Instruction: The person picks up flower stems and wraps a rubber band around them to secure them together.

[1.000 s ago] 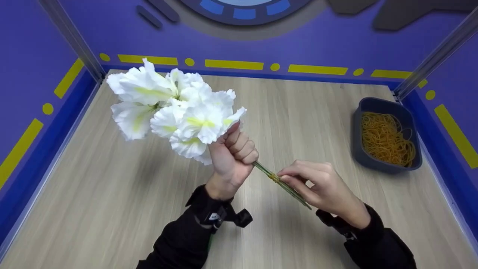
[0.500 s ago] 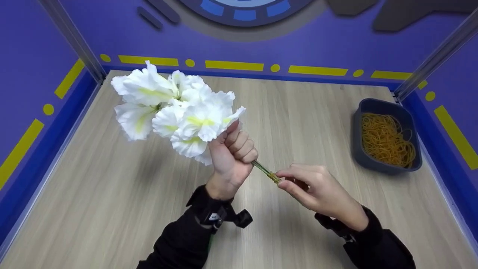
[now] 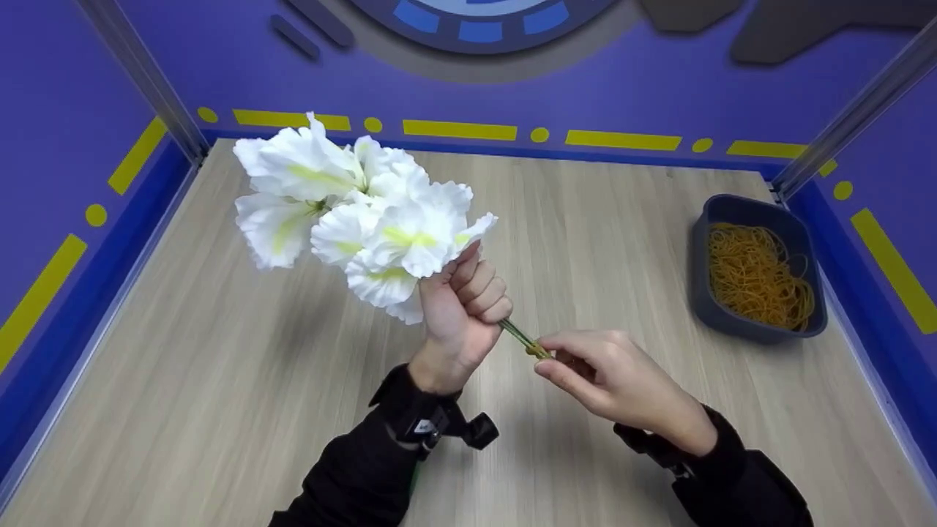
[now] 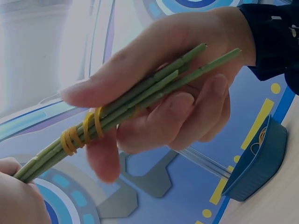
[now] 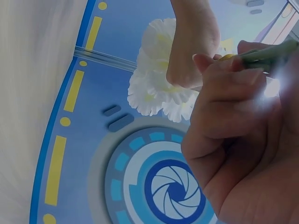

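A bunch of white artificial flowers [image 3: 402, 234] with yellow-streaked petals is held tilted above the table. My left hand [image 3: 468, 315] grips it just below the blossoms. Green stems [image 4: 159, 84] run down from that fist toward my right hand [image 3: 622, 380]. A yellow rubber band [image 4: 70, 140] is wound in several turns around the stems, some turns tight together and others spaced out. Right at the band, the right thumb and fingers pinch the stems from both sides. The cut stem ends lie across the right palm in the left wrist view, hidden in the head view.
A dark grey plastic bin [image 3: 758, 333] stands at the right side of the wooden table [image 3: 183, 410], holding a heap of yellow rubber bands [image 3: 761, 278]. Blue printed panels [image 3: 622, 80] enclose the table at the back and both sides.
My left hand and the flowers have shifted slightly right. The right hand has moved a little left and down, and its fingers now cover the lower stems that showed earlier.
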`<state>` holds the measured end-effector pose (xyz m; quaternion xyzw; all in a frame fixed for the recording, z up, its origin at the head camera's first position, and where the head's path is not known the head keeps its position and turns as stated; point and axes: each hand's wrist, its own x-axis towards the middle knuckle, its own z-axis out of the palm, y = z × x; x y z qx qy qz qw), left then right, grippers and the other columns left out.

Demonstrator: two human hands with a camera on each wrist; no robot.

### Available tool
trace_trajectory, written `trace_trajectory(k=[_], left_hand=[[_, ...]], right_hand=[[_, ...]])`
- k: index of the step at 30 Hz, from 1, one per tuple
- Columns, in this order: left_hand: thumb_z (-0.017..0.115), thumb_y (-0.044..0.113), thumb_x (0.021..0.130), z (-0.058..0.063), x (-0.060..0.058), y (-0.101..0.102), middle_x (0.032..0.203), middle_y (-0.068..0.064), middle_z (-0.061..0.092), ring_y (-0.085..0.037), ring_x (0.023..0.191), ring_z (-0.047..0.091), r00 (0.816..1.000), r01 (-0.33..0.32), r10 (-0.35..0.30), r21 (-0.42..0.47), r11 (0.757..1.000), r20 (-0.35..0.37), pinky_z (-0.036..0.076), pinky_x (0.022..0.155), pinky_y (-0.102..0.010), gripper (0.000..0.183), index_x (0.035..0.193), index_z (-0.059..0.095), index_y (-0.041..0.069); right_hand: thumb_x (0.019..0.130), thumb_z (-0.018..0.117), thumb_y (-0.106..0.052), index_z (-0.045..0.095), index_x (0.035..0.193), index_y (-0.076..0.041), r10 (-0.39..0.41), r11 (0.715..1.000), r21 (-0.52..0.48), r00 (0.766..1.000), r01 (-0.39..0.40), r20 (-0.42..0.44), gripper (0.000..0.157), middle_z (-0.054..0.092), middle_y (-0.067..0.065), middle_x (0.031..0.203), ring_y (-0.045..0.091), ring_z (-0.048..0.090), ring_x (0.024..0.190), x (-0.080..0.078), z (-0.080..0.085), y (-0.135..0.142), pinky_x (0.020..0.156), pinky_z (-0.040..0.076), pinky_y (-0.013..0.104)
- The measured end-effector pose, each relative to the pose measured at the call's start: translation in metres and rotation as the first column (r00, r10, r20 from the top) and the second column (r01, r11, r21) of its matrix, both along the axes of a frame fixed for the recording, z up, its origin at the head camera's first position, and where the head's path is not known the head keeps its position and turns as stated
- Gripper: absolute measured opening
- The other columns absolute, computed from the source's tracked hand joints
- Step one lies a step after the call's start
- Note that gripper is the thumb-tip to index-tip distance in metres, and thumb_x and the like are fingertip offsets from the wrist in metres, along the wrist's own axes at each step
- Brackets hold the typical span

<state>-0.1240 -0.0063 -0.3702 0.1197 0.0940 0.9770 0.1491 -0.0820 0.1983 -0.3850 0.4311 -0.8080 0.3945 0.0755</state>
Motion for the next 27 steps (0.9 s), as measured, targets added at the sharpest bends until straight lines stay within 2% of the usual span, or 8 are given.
trace_trajectory(k=[6, 11, 24, 27], left_hand=[[0.06, 0.019, 0.091, 0.0002, 0.0016, 0.0009, 0.052, 0.012, 0.019, -0.002, 0.042, 0.014, 1.0, 0.006, -0.006, -0.012, 1.0, 0.003, 0.008, 0.041, -0.018, 0.051, 0.062, 0.019, 0.02], [0.064, 0.02, 0.09, 0.0002, 0.0028, 0.0009, 0.052, 0.012, 0.019, -0.002, 0.043, 0.014, 1.0, 0.005, -0.005, -0.038, 0.999, -0.001, 0.007, 0.042, -0.018, 0.054, 0.062, 0.019, 0.02], [0.068, 0.026, 0.086, -0.002, 0.0012, 0.0017, 0.051, 0.012, 0.023, -0.002, 0.043, 0.015, 1.0, 0.002, -0.002, -0.1, 0.995, 0.001, 0.008, 0.042, -0.018, 0.054, 0.062, 0.02, 0.02], [0.063, 0.025, 0.089, -0.0032, -0.0005, 0.0019, 0.05, 0.013, 0.027, -0.002, 0.043, 0.015, 1.0, -0.005, 0.007, -0.117, 0.993, 0.016, 0.008, 0.042, -0.018, 0.051, 0.063, 0.02, 0.019]], right_hand=[[0.095, 0.07, -0.008, 0.069, 0.106, -0.019, -0.008, 1.0, 0.024, 1.0, 0.008, 0.006, 0.015, 0.044, -0.014, 0.065, -0.004, 0.037, 0.054, 0.0005, -0.0002, -0.0008, 0.047, 0.031, 0.009], [0.098, 0.067, -0.014, 0.069, 0.097, -0.018, -0.027, 0.997, 0.072, 0.999, 0.024, 0.04, 0.005, 0.044, -0.014, 0.065, -0.004, 0.037, 0.053, 0.0013, 0.0008, -0.0015, 0.046, 0.031, 0.012], [0.101, 0.063, -0.015, 0.062, 0.089, -0.021, -0.037, 0.992, 0.123, 0.999, 0.032, 0.038, 0.014, 0.044, -0.017, 0.068, -0.004, 0.039, 0.054, 0.0025, -0.0019, -0.0038, 0.048, 0.032, 0.011], [0.102, 0.061, -0.017, 0.063, 0.09, -0.02, -0.043, 0.988, 0.148, 0.998, 0.035, 0.053, 0.013, 0.044, -0.017, 0.068, -0.003, 0.039, 0.054, 0.0019, -0.0036, -0.0043, 0.048, 0.032, 0.012]])
